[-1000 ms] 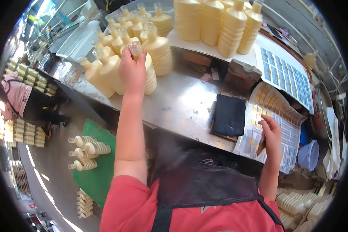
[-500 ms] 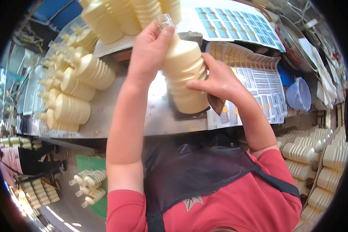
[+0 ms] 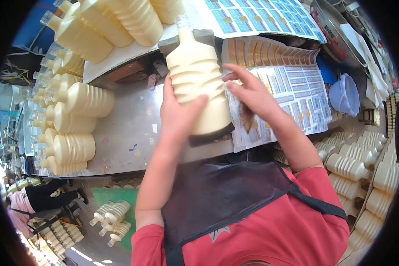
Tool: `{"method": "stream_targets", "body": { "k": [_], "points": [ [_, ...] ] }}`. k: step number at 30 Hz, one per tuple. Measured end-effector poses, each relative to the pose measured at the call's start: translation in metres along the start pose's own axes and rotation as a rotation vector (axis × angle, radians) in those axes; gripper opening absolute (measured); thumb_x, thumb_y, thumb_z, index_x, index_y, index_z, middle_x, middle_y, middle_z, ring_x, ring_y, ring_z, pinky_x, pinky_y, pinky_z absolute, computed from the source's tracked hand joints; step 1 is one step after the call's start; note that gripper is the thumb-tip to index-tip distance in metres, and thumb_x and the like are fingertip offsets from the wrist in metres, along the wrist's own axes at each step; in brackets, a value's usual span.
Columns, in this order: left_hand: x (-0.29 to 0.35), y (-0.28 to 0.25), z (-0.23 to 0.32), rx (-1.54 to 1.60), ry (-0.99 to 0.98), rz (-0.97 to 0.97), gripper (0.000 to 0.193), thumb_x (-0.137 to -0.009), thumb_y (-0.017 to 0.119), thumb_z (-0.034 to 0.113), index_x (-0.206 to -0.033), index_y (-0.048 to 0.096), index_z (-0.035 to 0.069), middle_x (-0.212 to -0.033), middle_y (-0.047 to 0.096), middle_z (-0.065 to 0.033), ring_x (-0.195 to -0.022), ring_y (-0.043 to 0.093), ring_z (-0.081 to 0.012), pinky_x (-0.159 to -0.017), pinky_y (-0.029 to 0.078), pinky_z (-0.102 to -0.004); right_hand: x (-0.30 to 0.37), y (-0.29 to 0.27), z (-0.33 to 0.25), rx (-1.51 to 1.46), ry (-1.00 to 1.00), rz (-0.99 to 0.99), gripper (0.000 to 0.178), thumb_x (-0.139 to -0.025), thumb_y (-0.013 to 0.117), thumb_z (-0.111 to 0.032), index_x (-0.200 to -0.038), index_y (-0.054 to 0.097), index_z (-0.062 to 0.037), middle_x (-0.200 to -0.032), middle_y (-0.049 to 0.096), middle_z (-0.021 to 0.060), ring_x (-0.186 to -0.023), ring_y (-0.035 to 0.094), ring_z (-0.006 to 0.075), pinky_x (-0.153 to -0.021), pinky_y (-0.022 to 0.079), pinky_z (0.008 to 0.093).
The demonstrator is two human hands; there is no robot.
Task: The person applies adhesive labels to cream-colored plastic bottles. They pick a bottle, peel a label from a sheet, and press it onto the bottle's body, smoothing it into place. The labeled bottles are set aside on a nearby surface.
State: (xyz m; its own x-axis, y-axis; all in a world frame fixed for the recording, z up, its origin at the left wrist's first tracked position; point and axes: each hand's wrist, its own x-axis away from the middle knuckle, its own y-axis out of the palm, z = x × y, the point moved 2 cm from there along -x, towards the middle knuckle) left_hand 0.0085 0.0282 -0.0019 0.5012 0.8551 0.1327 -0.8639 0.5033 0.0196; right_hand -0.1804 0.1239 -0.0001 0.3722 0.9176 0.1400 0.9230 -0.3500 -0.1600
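A tall cream-coloured plastic bottle (image 3: 195, 80) with a ridged body and a clear narrow neck leans back at the middle of the bench, its neck toward a grey block and its base near a dark pad (image 3: 213, 135). My left hand (image 3: 179, 108) grips its lower left side, with the thumb across the front. To the right of the bottle, apart from it, is my right hand (image 3: 255, 91), its index finger and thumb free. A brown pointed blade (image 3: 246, 117), slightly blurred, sticks out below this hand, apparently held by the lower fingers, which are hidden.
Printed label sheets (image 3: 292, 95) lie to the right, with blue ones (image 3: 257, 17) behind. Similar bottles (image 3: 82, 99) lie stacked at left; others (image 3: 124, 22) stand on a raised board. A lavender bucket (image 3: 344, 95) is at right. Bottle rows (image 3: 350, 170) fill the lower right.
My left hand has gone from the bottle's neck down to its lower left side. The right hand has come off the bottle's right side. The bottle now shows a wider face.
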Motion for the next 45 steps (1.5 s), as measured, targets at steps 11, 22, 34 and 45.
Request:
{"method": "stream_targets", "body": {
  "k": [11,22,34,45],
  "points": [
    [0.007,0.004,-0.005,-0.013,0.100,0.045,0.093,-0.087,0.081,0.027,-0.155,0.027,-0.006,-0.142,0.050,-0.0198,-0.128,0.052,-0.0252,-0.110,0.042,-0.0368,0.145,-0.049,0.057,0.992,-0.553,0.088,0.023,-0.083,0.075,-0.010,-0.105,0.071,-0.0089,-0.108,0.071,0.0081,-0.078,0.071,0.0263,-0.064,0.057,0.0359],
    [0.005,0.002,-0.012,0.082,0.111,0.036,0.102,-0.083,0.085,0.029,-0.155,0.023,-0.007,-0.147,0.044,-0.0211,-0.134,0.048,-0.0279,-0.113,0.039,-0.0383,0.161,-0.033,0.078,1.216,-0.560,0.011,0.044,-0.079,0.079,-0.016,-0.121,0.069,-0.0069,-0.126,0.067,0.0064,-0.074,0.070,0.0218,-0.065,0.057,0.0331],
    [0.021,0.008,-0.005,-0.056,0.227,0.058,0.094,-0.085,0.081,0.028,-0.155,0.027,-0.006,-0.146,0.046,-0.0206,-0.133,0.048,-0.0282,-0.113,0.038,-0.0380,0.159,-0.035,0.072,1.193,-0.611,-0.017,0.031,-0.083,0.074,-0.015,-0.112,0.069,-0.0054,-0.121,0.067,0.0073,-0.073,0.069,0.0207,-0.062,0.057,0.0327],
    [0.019,0.001,-0.024,-0.051,0.243,0.064,0.094,-0.087,0.076,0.030,-0.157,0.023,-0.003,-0.150,0.041,-0.0218,-0.138,0.043,-0.0306,-0.117,0.033,-0.0408,0.124,-0.083,0.049,0.689,-0.231,0.307,0.027,-0.085,0.077,-0.010,-0.111,0.074,-0.0044,-0.103,0.074,0.0107,-0.058,0.059,0.0166,-0.056,0.049,0.0278]
  ]
}}
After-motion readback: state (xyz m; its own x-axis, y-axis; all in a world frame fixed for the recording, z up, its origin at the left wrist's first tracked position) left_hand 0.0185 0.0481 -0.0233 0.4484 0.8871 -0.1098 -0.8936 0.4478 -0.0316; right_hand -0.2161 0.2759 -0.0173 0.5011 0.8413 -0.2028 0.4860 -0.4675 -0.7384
